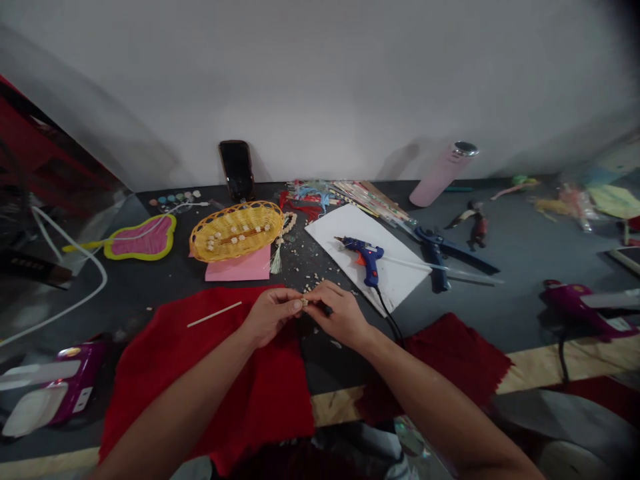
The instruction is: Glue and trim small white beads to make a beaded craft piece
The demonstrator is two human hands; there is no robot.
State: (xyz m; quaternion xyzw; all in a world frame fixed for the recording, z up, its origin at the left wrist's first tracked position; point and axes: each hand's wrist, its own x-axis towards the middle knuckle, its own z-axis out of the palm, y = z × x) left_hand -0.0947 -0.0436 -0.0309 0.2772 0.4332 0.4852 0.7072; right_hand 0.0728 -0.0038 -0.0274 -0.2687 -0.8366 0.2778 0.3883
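My left hand and my right hand meet over the dark table. Both are closed, their fingertips pinching one small pale beige piece, too small to make out exactly. A short dark thing shows at my right hand's fingers; its kind is unclear. Red cloth lies under my left forearm, with a thin pale stick on it. Beyond my hands, small beige bits are scattered. A blue glue gun rests on a white board ahead of my right hand.
A yellow wicker basket with several small pale pieces stands on pink paper. A phone leans on the wall near it. Right of the board are a blue-handled tool and a pink bottle. Purple devices sit at both sides.
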